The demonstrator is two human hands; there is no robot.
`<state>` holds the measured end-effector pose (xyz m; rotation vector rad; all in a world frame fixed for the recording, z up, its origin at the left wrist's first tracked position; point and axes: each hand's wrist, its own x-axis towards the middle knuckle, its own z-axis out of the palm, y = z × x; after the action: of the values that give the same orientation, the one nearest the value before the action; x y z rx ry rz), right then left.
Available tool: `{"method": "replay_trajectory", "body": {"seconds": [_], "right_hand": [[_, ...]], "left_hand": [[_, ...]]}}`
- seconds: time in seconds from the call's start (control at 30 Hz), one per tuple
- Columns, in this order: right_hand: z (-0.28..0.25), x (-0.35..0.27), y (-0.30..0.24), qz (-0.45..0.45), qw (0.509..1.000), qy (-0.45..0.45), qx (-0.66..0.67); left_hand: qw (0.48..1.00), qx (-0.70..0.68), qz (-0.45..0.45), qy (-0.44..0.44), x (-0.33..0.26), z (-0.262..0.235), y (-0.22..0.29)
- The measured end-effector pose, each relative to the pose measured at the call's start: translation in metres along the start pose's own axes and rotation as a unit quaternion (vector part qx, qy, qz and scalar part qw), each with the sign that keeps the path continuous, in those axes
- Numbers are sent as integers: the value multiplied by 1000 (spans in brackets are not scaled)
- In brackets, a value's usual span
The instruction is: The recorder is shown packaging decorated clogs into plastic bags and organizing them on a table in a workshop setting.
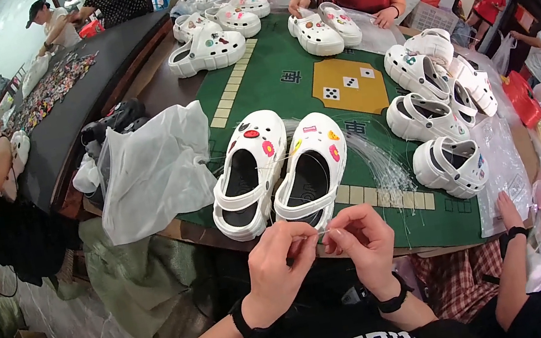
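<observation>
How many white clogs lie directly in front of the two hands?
2: the left clog and the right clog, side by side at the green mat's near edge. Other clogs lie farther away.

Bare green mat (pixel 283 70) at frame centre is open, a hand could pass there toward the yellow dice panel (pixel 348 86). Pair of white clogs (pixel 278 171) blocks lower centre just above left hand (pixel 274 267) and right hand (pixel 363 243). Clear fibre strands (pixel 385 168) litter the right of them. White clog pile (pixel 440 94) fills right side, plastic bag (pixel 152 167) crowds left edge, another person's hand (pixel 506 210) rests lower right
</observation>
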<state>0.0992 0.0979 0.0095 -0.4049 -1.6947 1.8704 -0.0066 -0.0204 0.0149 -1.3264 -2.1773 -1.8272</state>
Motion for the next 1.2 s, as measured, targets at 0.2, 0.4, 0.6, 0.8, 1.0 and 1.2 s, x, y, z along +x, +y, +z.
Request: {"method": "replay_trajectory", "body": {"seconds": [0.2,0.4,0.6,0.8,1.0,1.2], "right_hand": [[-1,-2,1,-7,1000,0,-15],[-1,-3,4,-15,999,-8,-32],[-5,-3,3,-24,999,-9,-37],[-6,1,1,-55,996,-20,-68],[-7,-13,-4,-118,984,-28,-131],[-3,-1,-10,-154,970,-43,-184]], "left_hand": [[1000,17,10,-10,-1,-1,0],[1000,3,8,-9,-3,0,-3],[999,14,41,-9,0,0,1],[998,9,59,-7,4,-2,0],[998,-11,60,-4,-4,-3,11],[997,-29,69,3,-1,-2,6]]}}
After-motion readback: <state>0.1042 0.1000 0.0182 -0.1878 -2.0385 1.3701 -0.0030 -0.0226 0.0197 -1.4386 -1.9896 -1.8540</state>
